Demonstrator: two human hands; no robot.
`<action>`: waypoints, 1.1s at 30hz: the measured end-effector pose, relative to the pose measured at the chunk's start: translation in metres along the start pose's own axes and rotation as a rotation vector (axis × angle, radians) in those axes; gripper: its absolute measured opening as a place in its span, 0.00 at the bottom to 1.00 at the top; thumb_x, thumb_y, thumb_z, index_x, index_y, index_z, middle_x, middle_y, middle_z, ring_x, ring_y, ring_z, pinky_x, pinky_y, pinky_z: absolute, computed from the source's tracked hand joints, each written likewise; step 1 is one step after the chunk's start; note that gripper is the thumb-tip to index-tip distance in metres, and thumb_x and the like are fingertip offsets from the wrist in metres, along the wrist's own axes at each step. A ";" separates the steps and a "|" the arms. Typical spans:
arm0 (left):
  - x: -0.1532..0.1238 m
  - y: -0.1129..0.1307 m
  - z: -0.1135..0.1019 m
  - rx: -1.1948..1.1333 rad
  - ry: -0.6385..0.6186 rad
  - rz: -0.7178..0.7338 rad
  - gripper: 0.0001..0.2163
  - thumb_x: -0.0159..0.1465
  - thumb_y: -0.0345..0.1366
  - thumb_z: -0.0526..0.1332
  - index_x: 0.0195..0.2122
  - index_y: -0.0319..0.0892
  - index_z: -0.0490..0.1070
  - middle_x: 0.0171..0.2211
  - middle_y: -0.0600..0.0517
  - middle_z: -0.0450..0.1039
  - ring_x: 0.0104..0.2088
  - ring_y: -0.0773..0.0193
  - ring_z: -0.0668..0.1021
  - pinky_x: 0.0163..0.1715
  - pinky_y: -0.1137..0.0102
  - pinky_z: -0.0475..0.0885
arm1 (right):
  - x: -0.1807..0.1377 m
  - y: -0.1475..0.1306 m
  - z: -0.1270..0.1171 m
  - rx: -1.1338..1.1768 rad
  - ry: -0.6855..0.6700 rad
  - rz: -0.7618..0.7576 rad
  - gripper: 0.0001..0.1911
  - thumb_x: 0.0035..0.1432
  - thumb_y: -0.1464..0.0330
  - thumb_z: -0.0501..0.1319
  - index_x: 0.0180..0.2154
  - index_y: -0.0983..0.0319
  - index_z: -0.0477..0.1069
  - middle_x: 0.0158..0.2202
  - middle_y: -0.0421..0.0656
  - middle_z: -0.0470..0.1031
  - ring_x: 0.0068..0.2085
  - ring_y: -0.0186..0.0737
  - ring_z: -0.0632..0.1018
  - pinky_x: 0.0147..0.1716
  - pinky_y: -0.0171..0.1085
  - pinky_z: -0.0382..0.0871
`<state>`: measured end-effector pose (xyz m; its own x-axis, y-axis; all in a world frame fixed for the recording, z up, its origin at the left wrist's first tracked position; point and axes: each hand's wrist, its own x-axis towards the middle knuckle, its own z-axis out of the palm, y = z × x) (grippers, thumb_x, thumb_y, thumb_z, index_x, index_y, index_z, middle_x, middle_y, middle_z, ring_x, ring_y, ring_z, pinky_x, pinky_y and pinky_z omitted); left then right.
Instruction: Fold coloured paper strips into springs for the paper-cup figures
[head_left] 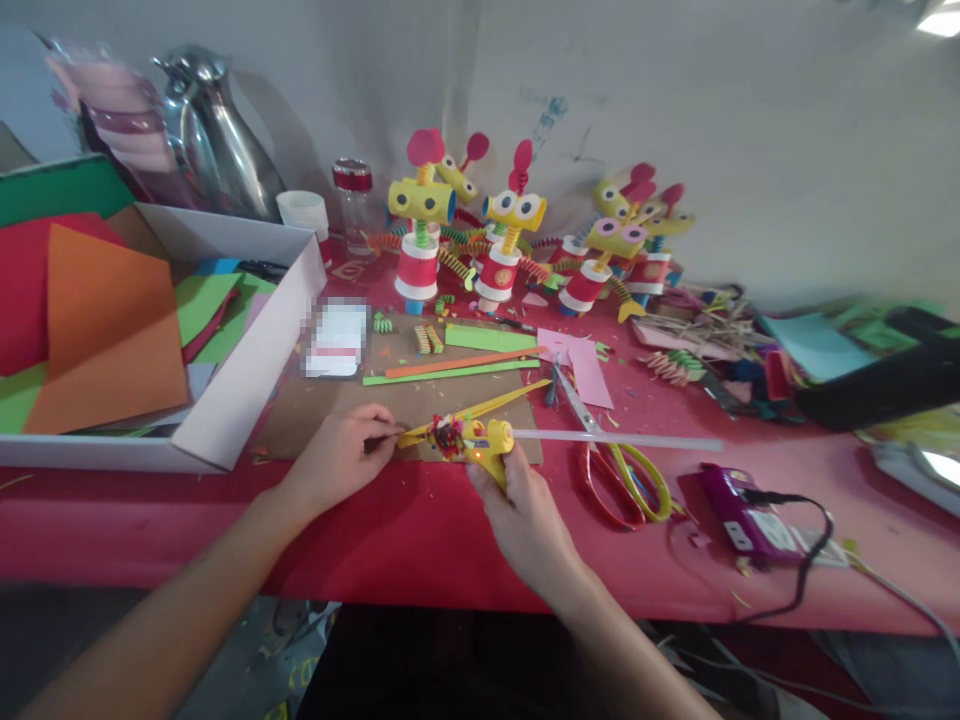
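Note:
My right hand (pixel 529 515) is wrapped round the handle of a small yellow hot glue gun (pixel 493 443), on which a tiny orange light shows. A long translucent glue stick (pixel 630 439) sticks out of its back end to the right. Between finger and thumb, my left hand (pixel 337 455) pinches the near end of yellow paper strips (pixel 517 398), close to the gun's nozzle. The nozzle end is wrapped in something mottled red and dark. Beneath lies a brown cardboard sheet (pixel 296 420). Orange (pixel 465 362) and green paper strips (pixel 450 373) rest just beyond the gun.
Scissors (pixel 592 425) lie right of the gun, partly under the glue stick. Several paper-cup figures (pixel 499 270) stand at the back. A white box (pixel 255 365) of coloured paper sits left, near a phone (pixel 337 338). A purple corded device (pixel 750 520) is at right.

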<state>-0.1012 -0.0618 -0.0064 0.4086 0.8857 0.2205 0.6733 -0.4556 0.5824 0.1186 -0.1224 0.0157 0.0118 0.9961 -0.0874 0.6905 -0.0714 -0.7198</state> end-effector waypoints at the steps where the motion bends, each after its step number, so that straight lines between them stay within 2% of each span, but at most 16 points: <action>1: 0.000 0.000 0.000 -0.001 -0.003 0.003 0.11 0.63 0.34 0.54 0.36 0.42 0.77 0.35 0.51 0.75 0.28 0.67 0.75 0.29 0.72 0.68 | 0.000 -0.001 0.002 0.002 -0.011 -0.011 0.16 0.62 0.62 0.49 0.48 0.64 0.62 0.30 0.46 0.76 0.28 0.45 0.75 0.24 0.35 0.60; 10: 0.000 -0.002 0.000 -0.002 -0.031 0.001 0.11 0.63 0.33 0.54 0.33 0.40 0.77 0.35 0.50 0.74 0.29 0.67 0.75 0.30 0.72 0.67 | -0.001 -0.006 0.010 0.015 -0.072 -0.031 0.16 0.63 0.63 0.48 0.48 0.64 0.61 0.33 0.49 0.77 0.33 0.49 0.77 0.28 0.37 0.62; 16: 0.000 -0.001 0.000 0.000 -0.016 -0.014 0.11 0.63 0.34 0.54 0.36 0.41 0.77 0.37 0.50 0.75 0.29 0.67 0.76 0.30 0.72 0.69 | 0.002 -0.001 -0.001 -0.034 -0.020 -0.010 0.16 0.63 0.62 0.49 0.48 0.64 0.62 0.32 0.48 0.77 0.31 0.48 0.77 0.25 0.36 0.60; 22: -0.001 -0.001 0.001 0.014 0.000 -0.013 0.12 0.63 0.34 0.54 0.37 0.41 0.78 0.37 0.50 0.75 0.32 0.65 0.77 0.31 0.71 0.71 | 0.005 0.003 -0.007 -0.081 0.012 0.009 0.19 0.62 0.62 0.49 0.51 0.65 0.60 0.33 0.50 0.78 0.34 0.50 0.78 0.27 0.37 0.62; 29: -0.002 -0.003 0.001 0.036 0.003 -0.016 0.12 0.63 0.35 0.55 0.39 0.43 0.78 0.38 0.50 0.76 0.33 0.64 0.78 0.33 0.70 0.73 | 0.011 0.016 -0.020 -0.109 0.090 -0.031 0.17 0.62 0.62 0.49 0.49 0.63 0.62 0.32 0.48 0.77 0.32 0.48 0.77 0.28 0.38 0.63; 33: -0.001 -0.003 0.001 0.028 -0.010 -0.031 0.12 0.63 0.35 0.55 0.40 0.43 0.78 0.39 0.49 0.76 0.35 0.63 0.78 0.34 0.69 0.73 | 0.015 0.020 -0.027 -0.183 0.113 0.003 0.17 0.61 0.62 0.49 0.47 0.65 0.62 0.30 0.48 0.76 0.30 0.49 0.77 0.27 0.38 0.61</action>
<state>-0.1028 -0.0618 -0.0091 0.3929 0.8987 0.1947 0.7025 -0.4300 0.5671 0.1524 -0.1076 0.0183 0.0882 0.9961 -0.0044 0.8101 -0.0743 -0.5816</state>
